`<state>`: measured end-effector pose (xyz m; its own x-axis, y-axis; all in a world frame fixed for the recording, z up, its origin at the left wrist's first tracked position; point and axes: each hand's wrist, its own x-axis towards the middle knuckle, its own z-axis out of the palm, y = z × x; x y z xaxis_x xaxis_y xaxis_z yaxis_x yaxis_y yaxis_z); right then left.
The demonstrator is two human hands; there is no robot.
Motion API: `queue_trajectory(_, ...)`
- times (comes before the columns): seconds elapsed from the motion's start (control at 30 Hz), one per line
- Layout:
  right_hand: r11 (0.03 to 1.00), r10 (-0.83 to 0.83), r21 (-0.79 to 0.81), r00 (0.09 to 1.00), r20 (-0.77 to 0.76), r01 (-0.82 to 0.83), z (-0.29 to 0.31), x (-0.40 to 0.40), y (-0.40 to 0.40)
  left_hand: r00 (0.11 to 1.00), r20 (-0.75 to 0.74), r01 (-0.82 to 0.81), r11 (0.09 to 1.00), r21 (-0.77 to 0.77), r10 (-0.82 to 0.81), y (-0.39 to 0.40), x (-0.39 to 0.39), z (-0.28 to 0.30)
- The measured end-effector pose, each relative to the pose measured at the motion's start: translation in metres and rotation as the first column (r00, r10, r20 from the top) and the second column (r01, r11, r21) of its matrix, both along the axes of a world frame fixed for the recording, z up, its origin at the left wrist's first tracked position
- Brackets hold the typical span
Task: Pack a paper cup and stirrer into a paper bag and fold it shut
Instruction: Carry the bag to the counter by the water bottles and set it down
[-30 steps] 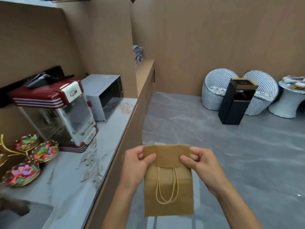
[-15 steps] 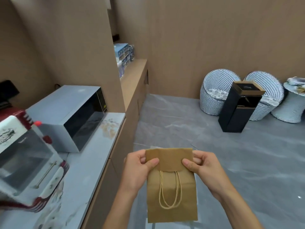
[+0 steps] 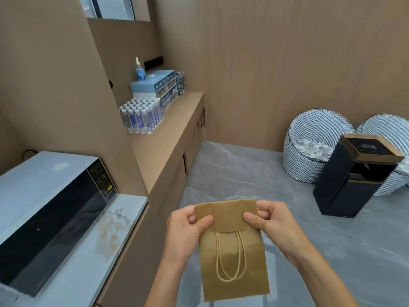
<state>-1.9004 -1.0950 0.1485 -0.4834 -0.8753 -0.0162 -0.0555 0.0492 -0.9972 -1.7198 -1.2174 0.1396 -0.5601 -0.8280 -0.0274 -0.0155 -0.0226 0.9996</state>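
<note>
Now folded paper bag (image 3: 232, 258) between both hands' grip

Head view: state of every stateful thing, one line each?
paper bag: held in the air, top flap folded over, rope handles hanging down the front; contents hidden
left hand: grip pinching the flap's left corner
right hand: grip pinching the flap's right corner
microwave: door shut, on the counter
black bin: upright on the floor, front opening showing
water bottles: upright, packed together on the shelf
</note>
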Motion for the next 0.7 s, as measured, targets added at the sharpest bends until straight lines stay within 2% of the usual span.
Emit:
queue_trajectory(0.17,0.996,0.077,0.034,0.995,0.059,-0.08,-0.004,-0.072,-0.076,0.999,0.02,-0.05,0.998,0.028,0.05,-0.066,-0.066,-0.001)
queue_trajectory(0.33,0.993,0.118,0.023,0.993,0.008,-0.118,-0.016,-0.134,-0.169,0.993,0.013,-0.121,0.992,0.029,0.12,-0.147,-0.122,-0.013)
queue_trajectory(0.53,0.979,0.204,0.022,0.978,-0.033,-0.204,-0.02,-0.192,-0.305,0.977,0.006,-0.212,0.977,0.007,0.212,-0.274,-0.176,-0.029)
queue_trajectory(0.7,0.952,0.306,0.029,0.951,-0.037,-0.305,0.001,-0.245,-0.431,0.963,-0.051,-0.261,0.964,0.051,0.263,-0.388,-0.224,-0.016)
